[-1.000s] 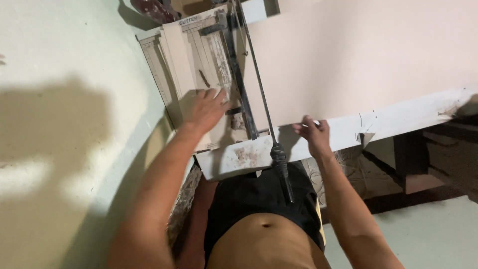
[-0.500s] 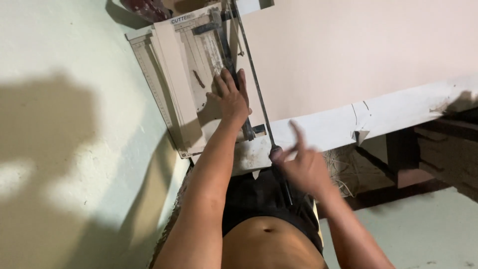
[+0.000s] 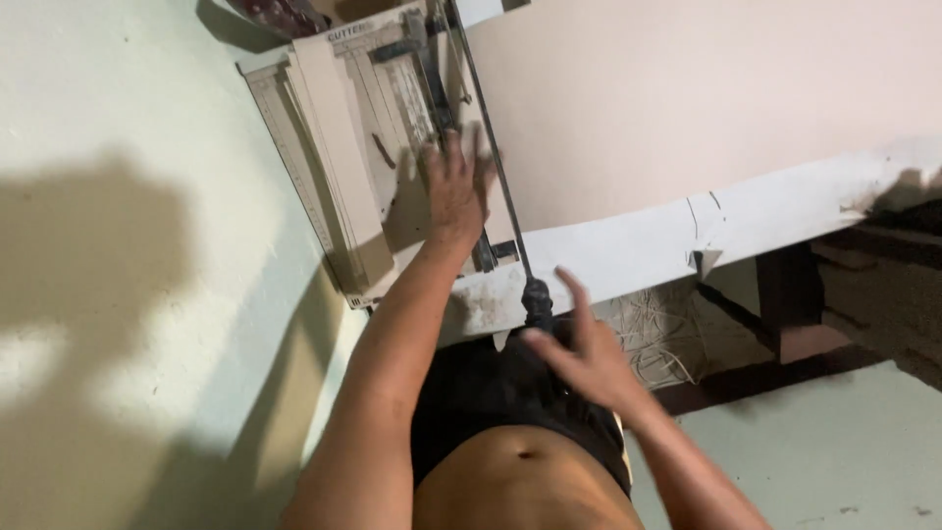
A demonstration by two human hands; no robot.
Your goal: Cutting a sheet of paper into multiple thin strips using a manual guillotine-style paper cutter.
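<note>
Right hand is nearest, fingers spread loose and gripping nothing, hanging just by the black handle at the lever's near end. That lever arm runs long and thin from the table's front edge away toward the far side, tilted a bit left. Left hand lies flat, fingers splayed, pressing on the paper cutter, just left of the lever. Cutter's long axis runs the same way. It sits on the pale table, at the left end.

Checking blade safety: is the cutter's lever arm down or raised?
Cannot tell: the arm runs along the cutter, its height unclear from above.
</note>
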